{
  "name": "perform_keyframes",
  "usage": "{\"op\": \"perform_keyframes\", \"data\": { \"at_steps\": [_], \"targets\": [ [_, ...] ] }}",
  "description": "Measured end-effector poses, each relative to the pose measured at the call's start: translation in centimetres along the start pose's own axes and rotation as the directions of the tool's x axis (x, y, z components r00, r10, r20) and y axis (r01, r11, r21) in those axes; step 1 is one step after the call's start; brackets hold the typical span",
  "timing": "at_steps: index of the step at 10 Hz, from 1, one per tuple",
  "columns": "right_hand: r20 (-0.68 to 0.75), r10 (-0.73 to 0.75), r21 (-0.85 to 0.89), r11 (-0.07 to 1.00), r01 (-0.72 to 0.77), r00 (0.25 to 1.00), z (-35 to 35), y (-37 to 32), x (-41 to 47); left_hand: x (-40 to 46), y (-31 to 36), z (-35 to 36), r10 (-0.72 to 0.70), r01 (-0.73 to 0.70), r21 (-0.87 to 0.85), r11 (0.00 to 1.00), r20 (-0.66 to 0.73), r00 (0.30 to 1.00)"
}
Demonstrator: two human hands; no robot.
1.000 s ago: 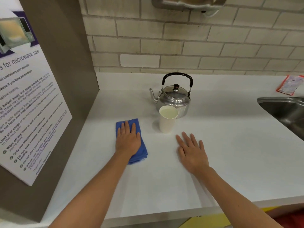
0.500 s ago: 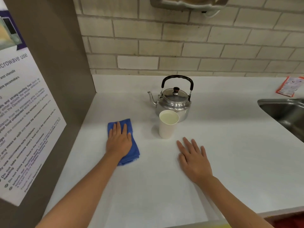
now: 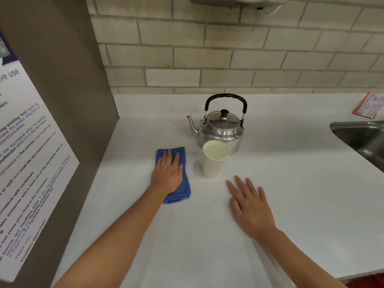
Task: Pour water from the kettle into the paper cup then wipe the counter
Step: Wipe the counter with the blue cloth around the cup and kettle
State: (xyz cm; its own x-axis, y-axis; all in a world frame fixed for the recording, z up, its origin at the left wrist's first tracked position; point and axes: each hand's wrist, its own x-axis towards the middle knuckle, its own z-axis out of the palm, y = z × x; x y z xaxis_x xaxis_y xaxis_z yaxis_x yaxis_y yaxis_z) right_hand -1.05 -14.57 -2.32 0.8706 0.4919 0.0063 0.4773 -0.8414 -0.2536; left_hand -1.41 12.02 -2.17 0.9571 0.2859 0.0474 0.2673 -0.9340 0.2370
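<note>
A metal kettle [image 3: 222,129] with a black handle stands upright at the back of the white counter [image 3: 291,183], spout pointing left. Directly in front of it, almost touching, stands a white paper cup [image 3: 214,165] filled with water nearly to the rim. Left of the cup lies a folded blue cloth [image 3: 182,190]. My left hand [image 3: 168,173] presses flat on the cloth, fingers stretched forward, covering most of it. My right hand [image 3: 249,206] rests palm-down on the bare counter, right of and nearer than the cup, fingers spread, holding nothing.
A brown side panel with a microwave-use poster [image 3: 31,152] walls off the left. A steel sink [image 3: 363,136] is set into the counter at the right edge, with a red packet [image 3: 367,104] behind it. A brick wall closes the back.
My left hand slid the blue cloth to the left, then back right toward the cup. The right hand, cup and kettle stayed put.
</note>
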Motion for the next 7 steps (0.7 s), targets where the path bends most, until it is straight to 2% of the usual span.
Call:
{"op": "perform_keyframes", "data": {
  "at_steps": [3, 5, 6, 7],
  "targets": [
    [-0.014, 0.003, 0.009, 1.000, -0.003, 1.000, 0.1, 0.0, 0.0, 4.3, 0.4, -0.8, -0.061, 0.060, 0.032, 0.998, 0.040, 0.997],
    [-0.012, 0.007, -0.005, 1.000, -0.008, 1.000, 0.1, 0.0, 0.0, 4.4, 0.6, -1.1, -0.048, 0.045, 0.038, 0.998, 0.059, 0.997],
    [-0.015, 0.009, 0.004, 1.000, -0.009, 1.000, 0.1, -0.1, 0.0, 3.5, 1.1, -1.2, -0.083, 0.083, 0.013, 0.996, 0.067, 0.994],
    [-0.008, 0.015, 0.015, 1.000, -0.015, 1.000, 0.0, -0.1, 0.0, 1.5, 2.2, -0.1, -0.115, 0.116, 0.047, 0.992, -0.014, 0.993]
  ]
}}
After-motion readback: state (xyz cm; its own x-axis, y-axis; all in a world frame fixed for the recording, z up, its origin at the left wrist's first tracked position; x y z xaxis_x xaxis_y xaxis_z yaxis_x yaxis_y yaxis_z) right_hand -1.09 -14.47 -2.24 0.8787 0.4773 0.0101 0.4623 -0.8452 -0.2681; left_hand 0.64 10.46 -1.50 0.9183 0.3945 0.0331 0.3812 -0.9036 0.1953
